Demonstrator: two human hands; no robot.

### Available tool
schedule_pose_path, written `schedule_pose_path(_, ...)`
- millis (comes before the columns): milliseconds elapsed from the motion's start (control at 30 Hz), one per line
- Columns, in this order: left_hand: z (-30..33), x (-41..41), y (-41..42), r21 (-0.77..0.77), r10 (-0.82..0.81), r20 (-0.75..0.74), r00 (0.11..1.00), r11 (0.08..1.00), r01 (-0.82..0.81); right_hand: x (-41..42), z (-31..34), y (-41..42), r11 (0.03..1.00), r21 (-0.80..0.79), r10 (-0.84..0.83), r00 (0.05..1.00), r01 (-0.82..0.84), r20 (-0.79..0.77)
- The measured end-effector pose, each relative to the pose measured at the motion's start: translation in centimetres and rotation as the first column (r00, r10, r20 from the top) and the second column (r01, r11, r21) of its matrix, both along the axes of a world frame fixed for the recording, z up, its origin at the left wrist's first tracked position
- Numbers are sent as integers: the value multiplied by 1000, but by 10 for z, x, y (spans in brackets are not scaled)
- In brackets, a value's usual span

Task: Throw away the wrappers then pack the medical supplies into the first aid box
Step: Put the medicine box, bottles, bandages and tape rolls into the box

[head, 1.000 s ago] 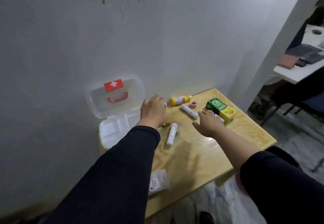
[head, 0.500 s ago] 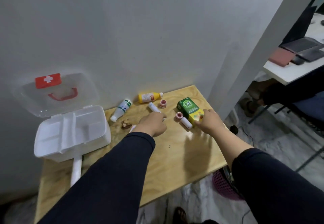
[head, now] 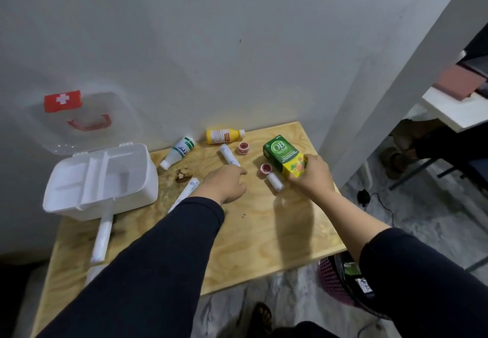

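The white first aid box (head: 66, 205) stands open at the table's left, its clear lid (head: 111, 99) against the wall. My right hand (head: 313, 179) grips the green and yellow medicine box (head: 281, 154) by its near end, tilted up. My left hand (head: 224, 185) hovers palm down, its curled fingers at the near end of a white bandage roll (head: 228, 156). Two red tape rolls (head: 243, 148) (head: 265, 169) and a short white roll (head: 274, 185) lie between my hands. A yellow bottle (head: 223, 136) and a white bottle (head: 179, 152) lie by the wall. A brown wrapper (head: 183, 175) sits near the first aid box.
Another white roll (head: 186, 195) lies partly under my left sleeve. A long white roll (head: 101, 240) sticks out in front of the first aid box. A pink mesh bin (head: 334, 279) stands on the floor under the table's right corner. A white pillar (head: 390, 99) rises right of the table.
My right hand has closed on the green and yellow box and raised its near end. My left hand stays by the bandage roll. The view has swung slightly right.
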State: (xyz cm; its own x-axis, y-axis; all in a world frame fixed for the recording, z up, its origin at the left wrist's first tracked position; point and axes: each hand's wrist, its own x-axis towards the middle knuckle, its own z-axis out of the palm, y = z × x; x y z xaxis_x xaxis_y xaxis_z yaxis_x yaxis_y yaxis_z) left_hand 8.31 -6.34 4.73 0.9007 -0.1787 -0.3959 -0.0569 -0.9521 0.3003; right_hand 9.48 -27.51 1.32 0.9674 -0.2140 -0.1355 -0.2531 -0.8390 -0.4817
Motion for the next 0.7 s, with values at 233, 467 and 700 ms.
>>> schedule_pose_path(233,32,-3,39,-75,118,122,985,991,-110,14,55,37,981,-8,195,977,-195,88)
schedule_pose_path(467,56,-25,116,-41,332,184,925,943,-330,18,97,131,886,-16,461,875,-464,149)
schedule_pose_path(700,52,-58,211,-12,466,204,861,880,-474,6,110,233,730,-162,683,716,-664,146)
